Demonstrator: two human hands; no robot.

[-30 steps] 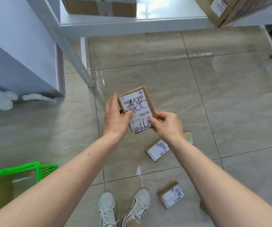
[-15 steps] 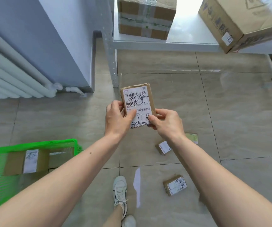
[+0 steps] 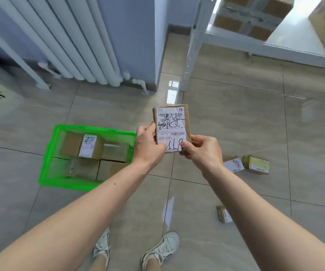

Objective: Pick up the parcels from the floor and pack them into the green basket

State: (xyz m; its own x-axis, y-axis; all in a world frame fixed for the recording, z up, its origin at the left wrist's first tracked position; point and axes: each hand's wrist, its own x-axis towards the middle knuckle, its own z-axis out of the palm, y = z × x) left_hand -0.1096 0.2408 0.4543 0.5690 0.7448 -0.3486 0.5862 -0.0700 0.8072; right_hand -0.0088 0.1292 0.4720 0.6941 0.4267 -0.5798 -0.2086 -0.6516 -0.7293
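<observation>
A: Hands?
B: Left hand (image 3: 149,145) and right hand (image 3: 200,151) both pinch the labelled parcel (image 3: 172,126) at its lower end, fingers curled.
A: Orientation?
B: Held above the floor (image 3: 236,118), label toward the camera, long axis running away from the person. Green basket (image 3: 50,155) just left, boxes inside.

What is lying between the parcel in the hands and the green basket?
In the head view the left hand gripping the held parcel fills that stretch; its knuckles overlap the green basket at its right rim. No loose parcel shows there.
</observation>
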